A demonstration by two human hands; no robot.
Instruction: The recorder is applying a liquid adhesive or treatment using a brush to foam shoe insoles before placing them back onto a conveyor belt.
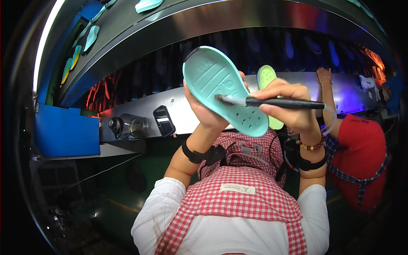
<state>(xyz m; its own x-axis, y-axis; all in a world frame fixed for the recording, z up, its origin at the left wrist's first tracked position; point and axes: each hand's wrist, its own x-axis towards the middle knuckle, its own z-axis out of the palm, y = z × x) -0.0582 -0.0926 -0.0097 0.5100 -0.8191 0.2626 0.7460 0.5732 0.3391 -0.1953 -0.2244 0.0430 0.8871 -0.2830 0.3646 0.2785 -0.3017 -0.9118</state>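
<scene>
A turquoise shoe sole (204, 78) is held up in front of me, its face with raised lines and small holes toward me. My left hand (204, 108) grips it from behind, mostly hidden by the sole. In my right hand (293, 102) is a black-handled brush (276, 103) with a clear tube at its back end. The brush's bristles (223, 99) touch the middle of the sole. Behind my right hand, a lime-green sole (266, 75) lies on the metal ledge, partly covered by the hand.
On the metal ledge (182, 100) rest a black-framed phone-like object (164, 120) and a clear jar with a black top (135, 126). More soles (91, 38) lie on the dark belt above. A co-worker in red (359, 144) reaches onto the ledge at the right. A blue box (66, 129) stands left.
</scene>
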